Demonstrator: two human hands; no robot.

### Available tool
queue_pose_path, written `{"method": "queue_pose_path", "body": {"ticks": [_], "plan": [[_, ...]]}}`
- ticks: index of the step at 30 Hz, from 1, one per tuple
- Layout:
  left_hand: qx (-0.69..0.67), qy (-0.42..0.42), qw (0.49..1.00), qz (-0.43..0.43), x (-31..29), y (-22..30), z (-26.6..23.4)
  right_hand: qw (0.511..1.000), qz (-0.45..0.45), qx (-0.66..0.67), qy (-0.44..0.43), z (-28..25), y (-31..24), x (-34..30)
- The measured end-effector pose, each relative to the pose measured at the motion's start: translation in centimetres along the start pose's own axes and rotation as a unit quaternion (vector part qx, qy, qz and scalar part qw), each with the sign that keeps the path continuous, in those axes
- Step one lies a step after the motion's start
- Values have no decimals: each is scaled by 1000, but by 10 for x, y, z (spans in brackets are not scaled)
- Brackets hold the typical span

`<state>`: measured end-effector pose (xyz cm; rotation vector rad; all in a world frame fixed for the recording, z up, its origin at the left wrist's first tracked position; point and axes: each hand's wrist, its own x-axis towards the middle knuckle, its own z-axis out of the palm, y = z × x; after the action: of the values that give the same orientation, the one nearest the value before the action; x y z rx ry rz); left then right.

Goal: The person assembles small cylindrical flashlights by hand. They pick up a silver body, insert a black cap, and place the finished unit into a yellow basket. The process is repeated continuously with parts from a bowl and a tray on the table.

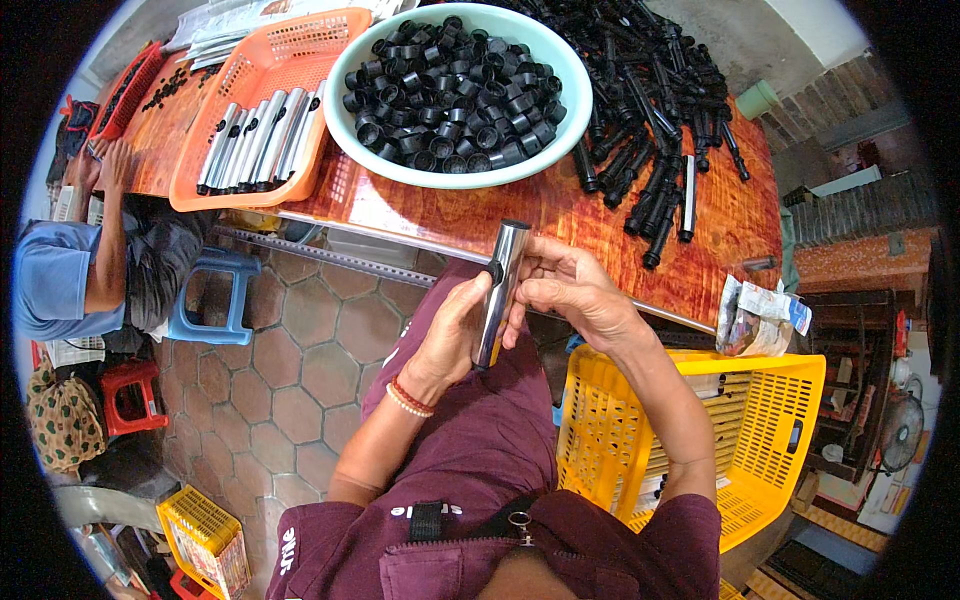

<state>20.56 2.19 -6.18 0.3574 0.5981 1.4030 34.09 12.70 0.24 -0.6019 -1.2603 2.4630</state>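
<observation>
A shiny silver metal tube [500, 300] with a black cap on its upper end stands tilted over my lap, just off the table's front edge. My left hand [450, 330] grips it from the left, its thumb lying by a small black piece on the tube's side. From the right, my right hand [570, 290] closes on the same tube with curled fingers; their tips are partly hidden behind it. Beyond my hands, a pale green basin [335, 125] holds many short black plastic caps [455, 95]. An orange basket [250, 60] at its left contains several similar silver tubes [262, 140].
Long black plastic parts [650, 110] are heaped on the wooden table [400, 212]'s right side. A yellow crate [765, 440] with tubes stands at my right, a crumpled bag [755, 318] near it. To the left are a blue stool [212, 300], a red stool [132, 395] and a seated person [75, 270].
</observation>
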Motion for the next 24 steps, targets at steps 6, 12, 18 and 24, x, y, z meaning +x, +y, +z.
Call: {"method": "queue_pose_path", "body": {"ticks": [6, 12, 18, 24], "plan": [[-76, 10, 996, -52, 0, 2, 2, 997, 12, -73, 15, -1, 0, -1], [-137, -25, 988, -68, 0, -1, 1, 992, 39, -117, 40, 3, 4, -3], [-118, -16, 991, -59, 3, -6, 1, 983, 14, -178, 43, -4, 17, 1], [-85, 89, 990, -64, 2, -2, 12, 983, 20, -172, 62, 0, 16, 1]]}}
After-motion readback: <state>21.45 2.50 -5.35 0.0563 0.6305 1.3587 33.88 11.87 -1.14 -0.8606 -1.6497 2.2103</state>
